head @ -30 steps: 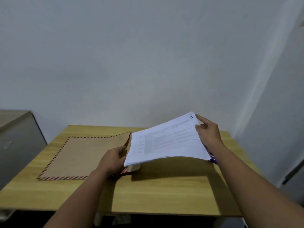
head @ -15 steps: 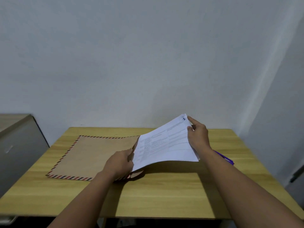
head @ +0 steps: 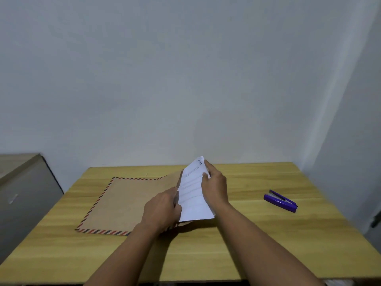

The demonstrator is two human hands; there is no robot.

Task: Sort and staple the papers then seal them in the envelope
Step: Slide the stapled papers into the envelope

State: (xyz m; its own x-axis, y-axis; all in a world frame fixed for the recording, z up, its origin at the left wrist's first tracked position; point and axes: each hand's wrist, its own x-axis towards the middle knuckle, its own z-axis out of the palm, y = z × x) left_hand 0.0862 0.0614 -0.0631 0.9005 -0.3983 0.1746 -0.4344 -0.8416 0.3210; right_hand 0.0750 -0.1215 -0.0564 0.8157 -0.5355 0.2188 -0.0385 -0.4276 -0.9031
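Now feeding the white stapled sheaf of printed papers (head: 192,195), half inside the brown striped-edge paper envelope (head: 127,203) on the wooden table (head: 257,234). Right hand (head: 214,188) pinching the sheaf's trailing edge; left hand (head: 162,209) apparently gripping the mouth open. Best kept level, pushed squarely.

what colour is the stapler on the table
Purple. The stapler lies on the table in the head view, apart from both hands.
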